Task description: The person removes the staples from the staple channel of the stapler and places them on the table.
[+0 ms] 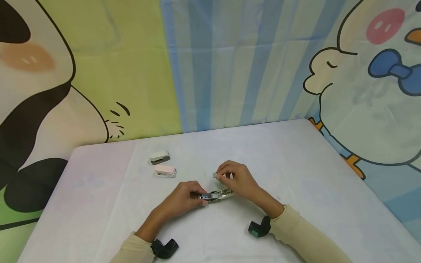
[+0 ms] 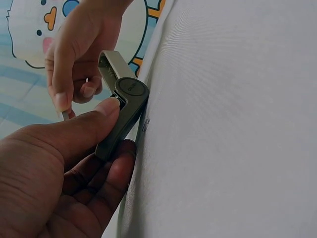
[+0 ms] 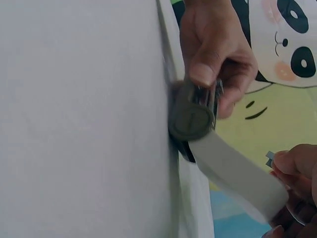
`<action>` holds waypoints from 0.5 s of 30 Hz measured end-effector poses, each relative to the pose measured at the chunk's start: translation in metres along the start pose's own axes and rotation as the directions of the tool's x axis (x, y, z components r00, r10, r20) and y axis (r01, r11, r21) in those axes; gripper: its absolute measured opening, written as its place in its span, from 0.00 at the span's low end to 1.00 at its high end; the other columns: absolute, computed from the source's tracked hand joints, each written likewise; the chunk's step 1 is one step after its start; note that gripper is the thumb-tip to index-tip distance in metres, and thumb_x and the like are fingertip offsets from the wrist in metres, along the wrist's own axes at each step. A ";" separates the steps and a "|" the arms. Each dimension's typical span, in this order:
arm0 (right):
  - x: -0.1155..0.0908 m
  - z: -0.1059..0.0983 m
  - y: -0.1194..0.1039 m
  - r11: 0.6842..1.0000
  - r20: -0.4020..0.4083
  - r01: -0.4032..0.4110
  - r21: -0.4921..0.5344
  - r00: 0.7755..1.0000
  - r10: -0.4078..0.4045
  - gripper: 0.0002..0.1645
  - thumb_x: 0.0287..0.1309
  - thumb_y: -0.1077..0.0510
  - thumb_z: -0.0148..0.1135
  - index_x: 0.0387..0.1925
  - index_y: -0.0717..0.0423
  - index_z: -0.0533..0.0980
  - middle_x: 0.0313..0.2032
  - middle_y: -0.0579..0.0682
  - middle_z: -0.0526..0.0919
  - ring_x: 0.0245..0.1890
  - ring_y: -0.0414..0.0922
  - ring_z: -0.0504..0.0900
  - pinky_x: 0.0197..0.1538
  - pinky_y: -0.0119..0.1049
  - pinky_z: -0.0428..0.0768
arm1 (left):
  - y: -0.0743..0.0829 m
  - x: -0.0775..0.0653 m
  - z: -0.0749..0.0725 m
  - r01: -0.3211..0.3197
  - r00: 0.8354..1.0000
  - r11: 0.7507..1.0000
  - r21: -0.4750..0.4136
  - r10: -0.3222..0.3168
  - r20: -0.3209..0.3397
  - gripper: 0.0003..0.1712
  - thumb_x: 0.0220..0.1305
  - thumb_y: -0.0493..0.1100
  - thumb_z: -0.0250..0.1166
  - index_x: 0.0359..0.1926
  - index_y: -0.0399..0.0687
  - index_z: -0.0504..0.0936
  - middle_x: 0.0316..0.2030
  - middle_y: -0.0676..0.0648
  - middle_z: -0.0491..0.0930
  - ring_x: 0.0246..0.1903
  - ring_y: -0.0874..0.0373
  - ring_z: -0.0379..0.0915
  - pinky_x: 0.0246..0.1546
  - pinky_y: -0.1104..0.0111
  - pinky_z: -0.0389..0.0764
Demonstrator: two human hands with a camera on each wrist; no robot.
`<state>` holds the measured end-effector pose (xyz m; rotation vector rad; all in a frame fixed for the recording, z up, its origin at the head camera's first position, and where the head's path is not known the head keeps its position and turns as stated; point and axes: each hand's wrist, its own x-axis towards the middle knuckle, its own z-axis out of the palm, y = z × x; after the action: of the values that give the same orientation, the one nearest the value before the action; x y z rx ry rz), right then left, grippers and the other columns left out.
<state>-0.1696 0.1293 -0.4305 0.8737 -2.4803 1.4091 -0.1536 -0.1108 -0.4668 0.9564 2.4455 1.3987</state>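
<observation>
A small stapler (image 1: 217,195) with a dark base and a pale top arm is swung wide open over the white table, its metal staple channel facing up. My left hand (image 1: 182,200) grips the base end, the thumb (image 2: 106,111) lying along the channel in the left wrist view. Just above the stapler's other end, my right hand (image 1: 241,179) pinches a short strip of staples (image 1: 215,175) between thumb and fingertips. The same grey strip (image 3: 269,158) sticks out past the thumb in the right wrist view, apart from the stapler.
Two more small staplers stand on the table (image 1: 289,153) beyond my left hand: a white and grey one (image 1: 159,157) and, nearer, a pink one (image 1: 165,171). A cartoon-printed curtain (image 1: 217,65) hangs along the table's far edge. Both wrists carry black camera mounts (image 1: 164,249).
</observation>
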 end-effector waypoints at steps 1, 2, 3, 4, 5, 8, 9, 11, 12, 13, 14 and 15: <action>0.003 -0.002 0.002 1.000 -0.011 -0.018 -0.002 1.000 0.018 0.06 0.55 0.67 0.69 0.30 0.53 0.85 0.37 0.44 0.82 0.27 0.39 0.74 0.30 0.33 0.74 | 0.000 0.000 0.000 0.005 1.000 1.000 -0.001 -0.005 0.000 0.10 0.54 0.44 0.75 0.38 0.49 0.88 0.31 0.58 0.80 0.29 0.64 0.72 0.29 0.70 0.74; 0.006 -0.003 0.005 0.999 -0.018 -0.039 -0.009 0.999 0.039 0.06 0.55 0.67 0.69 0.30 0.53 0.85 0.37 0.44 0.82 0.27 0.39 0.74 0.30 0.33 0.74 | 0.000 0.000 0.001 0.010 1.000 1.000 -0.001 -0.010 0.000 0.10 0.54 0.44 0.75 0.38 0.50 0.88 0.31 0.58 0.80 0.29 0.64 0.72 0.29 0.70 0.74; 0.010 -0.004 0.008 0.998 -0.026 -0.054 -0.017 0.998 0.053 0.06 0.55 0.67 0.69 0.29 0.53 0.85 0.36 0.44 0.83 0.26 0.40 0.74 0.30 0.33 0.74 | 0.000 0.000 0.001 0.013 1.000 1.000 0.000 -0.013 -0.001 0.10 0.54 0.44 0.75 0.38 0.50 0.88 0.31 0.58 0.80 0.29 0.63 0.72 0.29 0.70 0.75; 0.013 -0.006 0.011 0.997 -0.031 -0.064 -0.031 0.998 0.063 0.05 0.55 0.67 0.69 0.29 0.54 0.85 0.36 0.44 0.83 0.26 0.40 0.74 0.30 0.33 0.74 | 0.000 0.000 0.001 0.017 1.000 1.000 -0.001 -0.017 0.000 0.10 0.54 0.43 0.75 0.38 0.50 0.88 0.31 0.59 0.80 0.29 0.63 0.72 0.29 0.70 0.75; 0.018 -0.007 0.014 0.996 -0.034 -0.071 -0.048 0.997 0.069 0.05 0.55 0.66 0.69 0.29 0.54 0.85 0.36 0.44 0.83 0.26 0.40 0.75 0.30 0.33 0.74 | 0.000 0.000 0.001 0.018 1.000 1.000 0.000 -0.018 -0.001 0.10 0.54 0.43 0.75 0.38 0.51 0.88 0.31 0.59 0.80 0.29 0.63 0.72 0.29 0.70 0.75; 0.030 -0.011 0.022 0.993 -0.040 -0.083 -0.084 0.996 0.080 0.03 0.56 0.66 0.69 0.29 0.56 0.85 0.37 0.46 0.83 0.26 0.41 0.75 0.29 0.34 0.74 | -0.001 0.000 0.001 0.016 1.000 1.000 0.005 -0.016 -0.001 0.10 0.54 0.43 0.76 0.38 0.51 0.88 0.31 0.60 0.79 0.29 0.63 0.72 0.29 0.70 0.75; 0.034 -0.012 0.025 0.992 -0.042 -0.089 -0.092 0.995 0.085 0.03 0.57 0.65 0.69 0.30 0.56 0.86 0.37 0.46 0.83 0.27 0.41 0.76 0.29 0.34 0.74 | -0.001 0.000 0.001 0.016 1.000 1.000 0.006 -0.016 -0.001 0.10 0.54 0.43 0.76 0.38 0.51 0.88 0.31 0.60 0.79 0.29 0.63 0.72 0.30 0.70 0.75; 0.042 -0.012 0.031 0.987 -0.046 -0.113 -0.110 0.993 0.109 0.02 0.57 0.63 0.69 0.30 0.56 0.86 0.37 0.46 0.83 0.27 0.41 0.76 0.30 0.34 0.74 | -0.001 0.000 0.000 0.021 1.000 1.000 0.009 -0.021 0.001 0.10 0.54 0.43 0.76 0.39 0.52 0.88 0.31 0.60 0.79 0.29 0.63 0.73 0.30 0.70 0.75; 0.045 -0.012 0.034 0.984 -0.047 -0.132 -0.119 0.991 0.127 0.02 0.57 0.63 0.69 0.31 0.55 0.86 0.37 0.46 0.83 0.28 0.42 0.76 0.30 0.34 0.74 | -0.001 -0.001 0.000 0.024 1.000 1.000 0.008 -0.024 0.002 0.10 0.54 0.43 0.75 0.39 0.52 0.88 0.31 0.60 0.79 0.29 0.63 0.73 0.30 0.70 0.75; 0.048 -0.012 0.037 0.980 -0.047 -0.149 -0.132 0.989 0.144 0.02 0.58 0.62 0.69 0.30 0.54 0.86 0.37 0.45 0.83 0.28 0.41 0.76 0.31 0.35 0.74 | -0.001 -0.001 0.000 0.026 1.000 1.000 0.007 -0.026 0.004 0.10 0.54 0.43 0.75 0.39 0.52 0.88 0.32 0.59 0.80 0.30 0.63 0.73 0.30 0.70 0.75; 0.051 -0.012 0.040 0.976 -0.041 -0.163 -0.141 0.986 0.159 0.02 0.58 0.61 0.69 0.31 0.54 0.86 0.36 0.44 0.83 0.29 0.41 0.75 0.32 0.35 0.74 | -0.001 -0.001 0.000 0.028 1.000 1.000 0.007 -0.028 0.006 0.10 0.54 0.43 0.75 0.39 0.52 0.88 0.32 0.59 0.80 0.30 0.63 0.73 0.30 0.70 0.75; 0.054 -0.011 0.043 0.972 -0.031 -0.179 -0.152 0.984 0.176 0.02 0.58 0.60 0.69 0.31 0.53 0.86 0.36 0.44 0.83 0.29 0.41 0.75 0.32 0.35 0.74 | -0.001 -0.001 0.000 0.029 1.000 1.000 0.005 -0.029 0.007 0.10 0.54 0.43 0.75 0.39 0.51 0.88 0.32 0.59 0.80 0.30 0.63 0.73 0.30 0.70 0.75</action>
<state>-0.2394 0.1332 -0.4344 0.6201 -2.6675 1.2461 -0.1534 -0.1116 -0.4681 0.9222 2.4486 1.3785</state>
